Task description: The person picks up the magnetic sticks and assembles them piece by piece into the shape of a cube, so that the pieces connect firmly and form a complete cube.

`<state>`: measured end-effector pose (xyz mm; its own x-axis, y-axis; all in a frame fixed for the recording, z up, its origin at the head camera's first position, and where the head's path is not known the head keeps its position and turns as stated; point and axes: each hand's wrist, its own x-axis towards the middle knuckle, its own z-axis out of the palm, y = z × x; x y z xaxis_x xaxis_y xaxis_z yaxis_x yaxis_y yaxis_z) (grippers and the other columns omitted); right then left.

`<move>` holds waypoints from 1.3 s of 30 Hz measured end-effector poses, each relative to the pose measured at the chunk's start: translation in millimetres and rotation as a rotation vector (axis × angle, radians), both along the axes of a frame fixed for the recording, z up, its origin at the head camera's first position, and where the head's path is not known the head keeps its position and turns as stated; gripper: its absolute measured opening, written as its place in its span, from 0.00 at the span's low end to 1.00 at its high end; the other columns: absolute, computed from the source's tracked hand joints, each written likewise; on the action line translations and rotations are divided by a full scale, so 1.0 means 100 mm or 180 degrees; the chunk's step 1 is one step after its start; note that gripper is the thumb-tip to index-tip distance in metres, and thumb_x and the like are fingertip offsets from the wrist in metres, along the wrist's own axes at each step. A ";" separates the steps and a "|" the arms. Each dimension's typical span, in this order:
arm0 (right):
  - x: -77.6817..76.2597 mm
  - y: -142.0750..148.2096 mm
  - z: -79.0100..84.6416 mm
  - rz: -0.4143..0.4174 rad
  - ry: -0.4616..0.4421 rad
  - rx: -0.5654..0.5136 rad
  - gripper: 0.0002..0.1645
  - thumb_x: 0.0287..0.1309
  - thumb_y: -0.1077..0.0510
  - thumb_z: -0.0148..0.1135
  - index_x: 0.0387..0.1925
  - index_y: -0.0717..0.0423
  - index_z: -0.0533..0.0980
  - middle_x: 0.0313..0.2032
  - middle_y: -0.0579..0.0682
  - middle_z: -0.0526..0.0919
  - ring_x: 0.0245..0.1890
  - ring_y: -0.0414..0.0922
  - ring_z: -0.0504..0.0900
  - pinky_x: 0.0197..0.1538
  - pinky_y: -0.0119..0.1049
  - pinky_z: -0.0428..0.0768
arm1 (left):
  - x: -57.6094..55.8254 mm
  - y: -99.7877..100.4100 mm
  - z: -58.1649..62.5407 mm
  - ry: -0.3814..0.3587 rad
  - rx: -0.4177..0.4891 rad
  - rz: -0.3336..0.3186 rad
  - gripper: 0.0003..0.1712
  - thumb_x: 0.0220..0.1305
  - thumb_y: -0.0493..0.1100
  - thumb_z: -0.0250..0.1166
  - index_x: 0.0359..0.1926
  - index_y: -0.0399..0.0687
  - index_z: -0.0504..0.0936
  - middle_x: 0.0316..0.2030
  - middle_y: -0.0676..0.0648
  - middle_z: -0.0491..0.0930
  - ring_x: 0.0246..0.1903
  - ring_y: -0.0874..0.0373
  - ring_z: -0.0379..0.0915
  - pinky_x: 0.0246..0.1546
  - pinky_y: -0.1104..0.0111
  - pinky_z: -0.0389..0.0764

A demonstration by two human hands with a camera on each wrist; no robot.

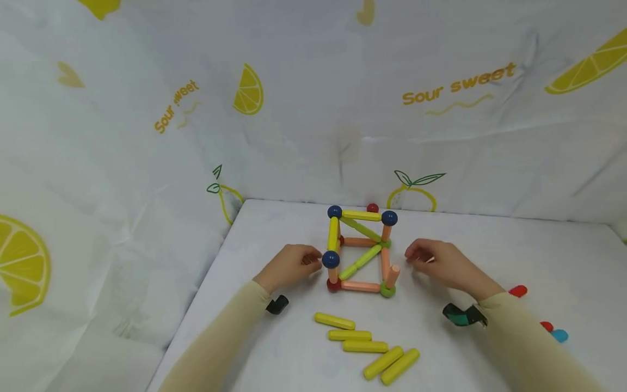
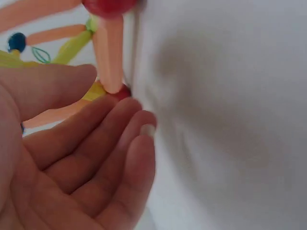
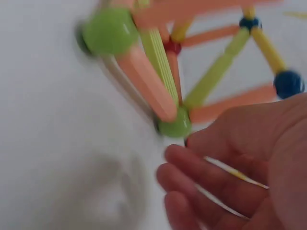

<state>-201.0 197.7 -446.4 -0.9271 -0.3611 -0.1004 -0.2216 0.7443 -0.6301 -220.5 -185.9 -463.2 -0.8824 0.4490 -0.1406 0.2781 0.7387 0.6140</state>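
Note:
A frame of toy building sticks and balls (image 1: 360, 286) stands on the table between the two hands. Its base has orange sticks, red and green balls and light-green diagonals. Blue balls (image 1: 331, 259) cap three uprights, with yellow sticks (image 1: 361, 216) joining them along the top. At the front right corner, an orange stick (image 1: 393, 276) rises without a ball on its upper end. My left hand (image 1: 295, 264) is at the left side, fingers loosely bent and holding nothing. On the right, my right hand (image 1: 437, 260) hovers beside the frame, its fingers relaxed and holding nothing.
Several loose yellow sticks (image 1: 364, 346) lie in front of the frame. Behind it sits a red ball (image 1: 372, 208). Red pieces (image 1: 518, 291) and a blue piece (image 1: 560, 335) show past the right forearm. A lemon-print cloth (image 1: 313, 109) hangs behind the white table (image 1: 274, 218).

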 end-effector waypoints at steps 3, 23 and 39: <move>-0.34 0.09 0.04 -0.0052 0.0107 -0.0006 0.16 0.74 0.58 0.65 0.58 0.57 0.81 0.51 0.55 0.89 0.52 0.54 0.85 0.55 0.53 0.87 | 0.21 -0.09 0.03 0.0028 -0.0014 -0.0107 0.12 0.76 0.49 0.69 0.52 0.50 0.91 0.39 0.56 0.90 0.37 0.66 0.81 0.43 0.70 0.85; -1.67 -0.25 0.03 0.0483 0.0114 0.0152 0.30 0.74 0.58 0.67 0.73 0.55 0.76 0.68 0.61 0.82 0.64 0.62 0.82 0.67 0.63 0.80 | 0.77 0.08 0.02 0.0138 -0.0291 -0.0905 0.14 0.67 0.50 0.78 0.52 0.57 0.92 0.44 0.63 0.87 0.42 0.75 0.77 0.50 0.78 0.80; -1.67 -0.26 0.01 0.0627 -0.0018 0.0346 0.17 0.69 0.68 0.64 0.56 0.55 0.84 0.53 0.54 0.89 0.56 0.55 0.85 0.63 0.57 0.83 | 0.81 0.25 -0.02 0.0351 -0.0483 -0.1116 0.09 0.67 0.48 0.78 0.47 0.60 0.93 0.37 0.65 0.83 0.36 0.74 0.71 0.43 0.81 0.76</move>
